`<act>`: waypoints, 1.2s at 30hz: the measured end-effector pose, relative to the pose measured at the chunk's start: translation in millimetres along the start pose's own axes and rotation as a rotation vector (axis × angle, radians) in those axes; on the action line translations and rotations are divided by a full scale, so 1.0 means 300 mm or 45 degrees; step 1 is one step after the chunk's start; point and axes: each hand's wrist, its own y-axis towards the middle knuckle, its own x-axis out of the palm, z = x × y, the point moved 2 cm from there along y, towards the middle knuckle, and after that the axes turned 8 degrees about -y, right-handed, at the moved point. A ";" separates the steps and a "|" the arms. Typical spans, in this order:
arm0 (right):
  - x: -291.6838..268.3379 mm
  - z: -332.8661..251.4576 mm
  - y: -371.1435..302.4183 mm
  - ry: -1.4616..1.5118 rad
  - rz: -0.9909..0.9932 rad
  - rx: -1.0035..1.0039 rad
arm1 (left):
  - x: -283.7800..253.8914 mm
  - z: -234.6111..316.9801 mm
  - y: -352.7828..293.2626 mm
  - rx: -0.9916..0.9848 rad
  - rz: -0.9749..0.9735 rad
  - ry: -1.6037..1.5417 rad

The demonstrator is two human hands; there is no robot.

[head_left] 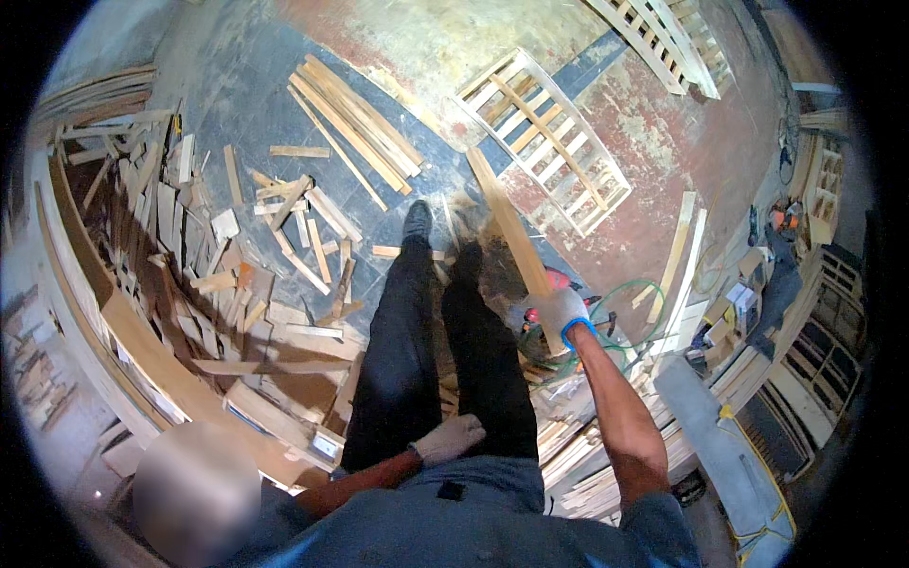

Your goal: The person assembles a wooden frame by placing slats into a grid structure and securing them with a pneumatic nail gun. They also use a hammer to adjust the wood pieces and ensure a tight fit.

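Observation:
My right hand, in a pale glove with a blue cuff, grips the near end of a long wooden board. The board slants away to the left, its far end close to a slatted wooden frame on the floor. Beside the gloved fingers, partly hidden by hand and board, are red tools and a thin green hose. My left hand, gloved too, rests closed at my lap against the dark trousers. Nothing shows in its curled fingers.
Long planks lie in a bundle ahead on the left. Short offcuts are scattered nearer, beside a large scrap-wood heap. Stacked slats and a grey metal piece stand at right. Another slatted frame is far right.

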 end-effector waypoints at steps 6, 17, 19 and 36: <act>-0.014 -0.057 0.277 -0.083 0.218 -0.119 | -0.179 -0.083 -0.002 0.103 -0.235 0.006; 0.341 -0.104 1.097 -0.141 0.575 -0.488 | -0.737 0.206 0.282 0.158 0.026 0.044; 0.438 -0.004 1.208 -0.114 0.618 -0.484 | -1.060 0.426 0.440 0.309 0.037 0.373; 0.463 0.331 1.490 0.210 0.899 -0.552 | -1.480 0.537 1.762 1.000 0.578 2.076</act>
